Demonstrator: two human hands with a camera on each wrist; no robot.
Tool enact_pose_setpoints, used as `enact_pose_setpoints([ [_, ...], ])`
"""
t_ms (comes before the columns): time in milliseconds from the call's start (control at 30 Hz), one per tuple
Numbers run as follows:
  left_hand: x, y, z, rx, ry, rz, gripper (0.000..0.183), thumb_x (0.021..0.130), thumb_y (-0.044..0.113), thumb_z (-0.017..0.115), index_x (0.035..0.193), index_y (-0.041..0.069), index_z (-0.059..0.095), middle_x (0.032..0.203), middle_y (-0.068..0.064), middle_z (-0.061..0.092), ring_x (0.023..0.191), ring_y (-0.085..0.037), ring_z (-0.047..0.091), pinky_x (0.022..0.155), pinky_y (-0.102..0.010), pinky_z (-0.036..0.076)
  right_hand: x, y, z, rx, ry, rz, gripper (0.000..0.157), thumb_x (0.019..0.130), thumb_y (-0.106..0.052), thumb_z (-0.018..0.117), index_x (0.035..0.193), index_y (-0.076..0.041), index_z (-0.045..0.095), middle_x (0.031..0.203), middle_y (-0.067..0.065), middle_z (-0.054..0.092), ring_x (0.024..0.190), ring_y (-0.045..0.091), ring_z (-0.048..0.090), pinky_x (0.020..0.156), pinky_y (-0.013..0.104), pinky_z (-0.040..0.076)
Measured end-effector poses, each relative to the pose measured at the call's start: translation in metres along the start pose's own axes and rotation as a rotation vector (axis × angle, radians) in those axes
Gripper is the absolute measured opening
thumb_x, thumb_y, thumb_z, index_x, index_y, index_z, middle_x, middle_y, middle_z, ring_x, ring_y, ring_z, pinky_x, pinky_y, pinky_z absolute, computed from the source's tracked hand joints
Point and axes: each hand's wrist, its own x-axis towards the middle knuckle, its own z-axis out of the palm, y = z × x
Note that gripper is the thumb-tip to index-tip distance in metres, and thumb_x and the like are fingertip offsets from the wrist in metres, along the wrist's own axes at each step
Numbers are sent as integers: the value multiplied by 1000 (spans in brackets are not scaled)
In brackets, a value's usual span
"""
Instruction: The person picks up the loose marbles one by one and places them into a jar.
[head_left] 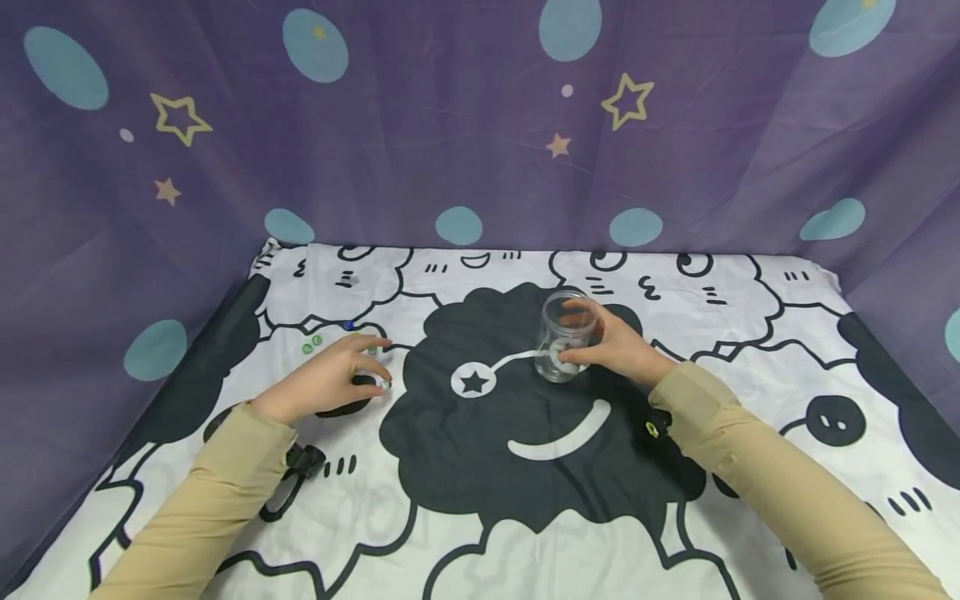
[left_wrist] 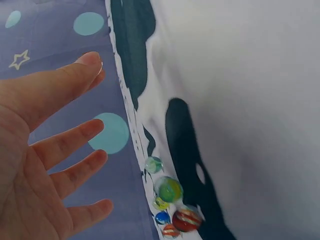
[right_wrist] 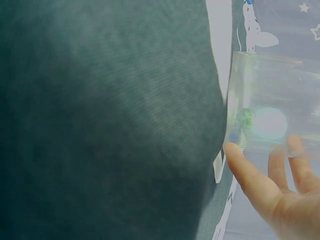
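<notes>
In the head view my left hand (head_left: 341, 375) is over the left of the cloth. Its thumb and index finger pinch a small shiny glass marble (head_left: 386, 384), mostly hidden by the fingertips in the left wrist view; the other fingers are spread. Several marbles (left_wrist: 169, 189), green, blue and orange-red, lie on the cloth beyond this hand. My right hand (head_left: 617, 346) grips a clear jar (head_left: 555, 333) from its right side. The jar stands about upright, with an uncovered mouth. Green and blue spots show near its base in the right wrist view; whether they are inside, I cannot tell.
A white cloth (head_left: 465, 558) with black cartoon figures covers the table. Behind it and at both sides hangs a purple curtain (head_left: 450, 125) with stars and teal ovals. A dark strap (head_left: 303, 460) sits at the left wrist.
</notes>
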Motion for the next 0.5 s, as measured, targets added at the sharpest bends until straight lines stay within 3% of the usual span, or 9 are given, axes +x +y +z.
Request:
enact_pose_setpoints([
  [500, 14, 23, -1, -57, 89, -16, 15, 80, 15, 76, 95, 13, 76, 134, -18, 53, 122, -38, 49, 92, -50, 49, 0, 0, 0, -2, -4, 5, 78, 80, -17, 76, 144, -16, 32, 143, 13, 44, 112, 32, 50, 73, 36, 51],
])
